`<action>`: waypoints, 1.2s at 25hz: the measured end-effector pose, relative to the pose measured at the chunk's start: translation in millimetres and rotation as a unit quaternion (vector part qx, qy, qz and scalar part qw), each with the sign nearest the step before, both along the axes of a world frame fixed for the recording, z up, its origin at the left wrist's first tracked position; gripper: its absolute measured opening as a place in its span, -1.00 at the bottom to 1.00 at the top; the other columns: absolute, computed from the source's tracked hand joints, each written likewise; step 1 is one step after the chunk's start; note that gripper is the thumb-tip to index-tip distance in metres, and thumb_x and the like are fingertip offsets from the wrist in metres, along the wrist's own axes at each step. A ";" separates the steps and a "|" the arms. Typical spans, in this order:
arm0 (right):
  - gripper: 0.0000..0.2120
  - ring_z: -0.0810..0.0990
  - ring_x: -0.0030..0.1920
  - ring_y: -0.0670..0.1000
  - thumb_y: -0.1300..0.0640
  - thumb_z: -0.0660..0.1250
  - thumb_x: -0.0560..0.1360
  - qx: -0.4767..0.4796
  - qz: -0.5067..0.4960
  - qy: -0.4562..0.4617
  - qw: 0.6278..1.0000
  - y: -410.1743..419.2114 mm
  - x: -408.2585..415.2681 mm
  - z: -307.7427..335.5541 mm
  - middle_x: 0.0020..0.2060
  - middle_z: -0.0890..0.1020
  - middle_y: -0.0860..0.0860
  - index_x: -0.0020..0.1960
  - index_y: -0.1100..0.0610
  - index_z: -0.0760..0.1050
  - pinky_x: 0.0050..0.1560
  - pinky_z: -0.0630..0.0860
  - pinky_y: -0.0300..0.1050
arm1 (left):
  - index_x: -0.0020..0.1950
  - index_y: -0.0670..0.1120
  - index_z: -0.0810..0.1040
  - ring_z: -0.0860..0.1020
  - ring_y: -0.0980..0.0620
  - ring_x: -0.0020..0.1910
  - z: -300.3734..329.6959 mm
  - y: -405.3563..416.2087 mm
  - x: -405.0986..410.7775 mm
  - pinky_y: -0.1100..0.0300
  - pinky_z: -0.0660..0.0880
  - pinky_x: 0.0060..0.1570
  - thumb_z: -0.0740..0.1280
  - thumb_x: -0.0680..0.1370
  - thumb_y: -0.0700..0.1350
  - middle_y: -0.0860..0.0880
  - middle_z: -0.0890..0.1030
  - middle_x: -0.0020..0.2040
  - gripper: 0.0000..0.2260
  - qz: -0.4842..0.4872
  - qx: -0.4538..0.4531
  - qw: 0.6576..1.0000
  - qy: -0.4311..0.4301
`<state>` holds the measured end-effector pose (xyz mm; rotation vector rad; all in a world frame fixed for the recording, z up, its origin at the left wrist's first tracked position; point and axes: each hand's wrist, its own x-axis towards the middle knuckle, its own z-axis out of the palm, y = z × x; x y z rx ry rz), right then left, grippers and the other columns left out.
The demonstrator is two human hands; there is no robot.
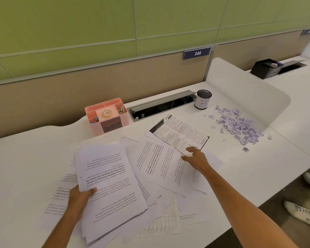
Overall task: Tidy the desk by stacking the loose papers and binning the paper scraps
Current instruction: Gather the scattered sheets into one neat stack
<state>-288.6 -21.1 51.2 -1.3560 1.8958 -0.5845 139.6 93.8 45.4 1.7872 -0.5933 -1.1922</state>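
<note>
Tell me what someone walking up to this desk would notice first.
Probably the spread of loose papers across the middle of the white desk, with the left hand holding a gathered stack and the right hand reaching onto a printed sheet. Next, the heap of lilac paper scraps at the right, near a mesh cup, and the pink organiser at the back.

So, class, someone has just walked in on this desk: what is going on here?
A person is gathering loose papers on a white desk. The left hand holds a stack of printed sheets by its near edge, while the right hand reaches out onto a dark-bordered printed page. More sheets lie scattered underneath. A pile of purple paper scraps sits untouched to the right, near a mesh cup.
</note>
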 end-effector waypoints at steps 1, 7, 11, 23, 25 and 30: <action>-0.36 0.41 0.37 0.11 -0.06 0.48 0.41 0.002 0.025 0.043 0.999 -4.3 -2.1 -2.6 0.40 0.43 0.08 0.41 0.10 0.39 0.35 0.35 0.00 | 0.28 -0.25 0.52 0.57 -0.17 -0.01 -0.5 -0.5 -1.0 -0.03 0.49 0.05 0.41 0.45 -0.40 -0.23 0.61 0.15 -0.60 0.001 0.006 1.000 -0.007; -0.16 0.00 0.56 0.15 -0.30 0.30 0.45 0.051 0.149 0.252 0.955 -17.4 -7.8 -21.8 0.57 0.04 0.06 0.56 0.05 0.06 0.48 0.02 0.25 | 0.30 -0.26 0.50 0.53 -0.17 0.01 -5.6 -2.7 -7.8 -0.06 0.49 0.09 0.41 0.46 -0.39 -0.25 0.59 0.19 -0.59 0.019 0.033 0.998 -0.042; -0.43 0.10 0.54 0.12 -0.16 0.22 0.55 0.015 0.136 0.312 0.940 -9.0 0.8 -33.5 0.54 0.17 0.04 0.50 0.02 0.21 0.48 -0.01 0.27 | 0.33 -0.26 0.49 0.53 -0.17 0.03 -7.6 -2.3 -10.6 -0.05 0.48 0.11 0.40 0.48 -0.38 -0.25 0.58 0.21 -0.59 0.024 0.039 0.997 -0.056; -0.63 0.61 0.18 0.12 0.17 0.53 0.22 -0.077 0.164 0.292 0.939 60.6 56.1 -44.4 0.15 0.65 0.00 0.00 -0.07 0.67 0.25 0.39 0.32 | 0.34 -0.28 0.47 0.53 -0.20 0.10 -12.1 -3.4 -12.7 -0.09 0.43 0.22 0.41 0.47 -0.37 -0.27 0.57 0.23 -0.57 0.032 0.032 0.996 -0.083; -0.62 0.66 0.06 0.08 0.13 0.58 0.08 -0.092 0.170 0.300 0.934 68.1 57.2 -42.7 0.02 0.70 -0.04 -0.11 -0.08 0.69 0.14 0.50 0.27 | 0.33 -0.28 0.47 0.52 -0.15 0.06 -9.5 -4.8 -11.6 -0.07 0.43 0.20 0.41 0.48 -0.37 -0.27 0.57 0.22 -0.58 0.028 0.031 0.996 -0.079; -0.83 0.59 0.01 0.00 0.08 0.35 0.33 -0.089 0.196 0.282 0.935 58.6 58.1 -30.4 -0.18 0.68 -0.09 -0.13 0.02 0.66 0.36 0.33 0.14 | 0.32 -0.29 0.48 0.51 -0.15 0.04 -2.3 -8.1 -9.5 -0.07 0.43 0.18 0.40 0.48 -0.37 -0.28 0.57 0.21 -0.59 0.024 0.022 0.996 -0.082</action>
